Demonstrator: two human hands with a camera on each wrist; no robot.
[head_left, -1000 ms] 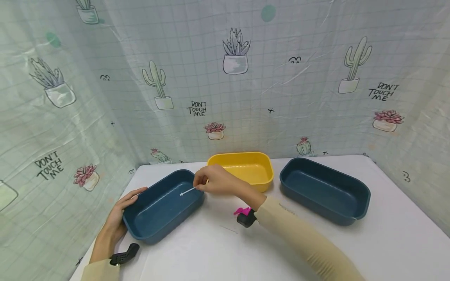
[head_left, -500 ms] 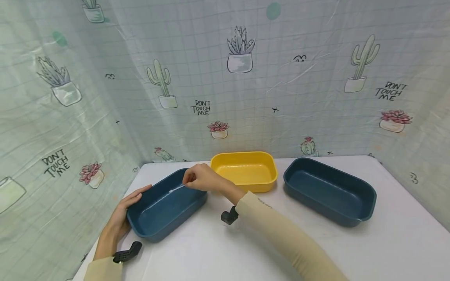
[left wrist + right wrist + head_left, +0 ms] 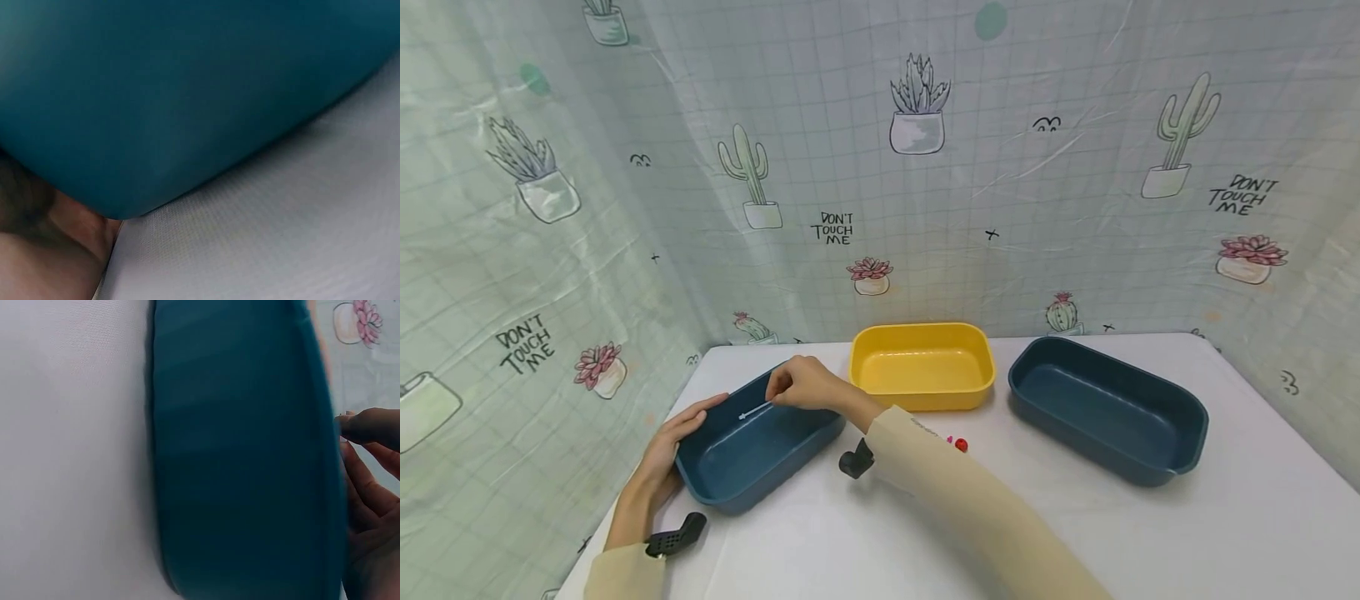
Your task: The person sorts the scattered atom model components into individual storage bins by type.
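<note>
My left hand (image 3: 672,442) rests along the left outer side of the left dark blue tub (image 3: 752,492), its fingers extended toward the rim. In the left wrist view the blue tub (image 3: 187,112) fills the upper part, with part of the left hand (image 3: 62,244) at its lower corner. My right hand (image 3: 808,383) pinches a thin white stick (image 3: 755,410) with a small knobbed tip, held over that tub's inside. In the right wrist view the tub wall (image 3: 244,462) hides much of the scene; the right hand's bent fingers (image 3: 369,481) show beyond the rim.
A yellow tub (image 3: 922,403) stands at the back middle. Another dark blue tub (image 3: 1108,437) stands to its right. A small round red piece (image 3: 961,445) and a pink bit (image 3: 950,439) lie on the white table (image 3: 820,550) beside the right sleeve (image 3: 955,492). A printed curtain (image 3: 820,100) encloses the table.
My right hand has moved left with the white stick, farther over the left tub. The red piece has come into view from behind the sleeve. The left hand stays at the tub.
</note>
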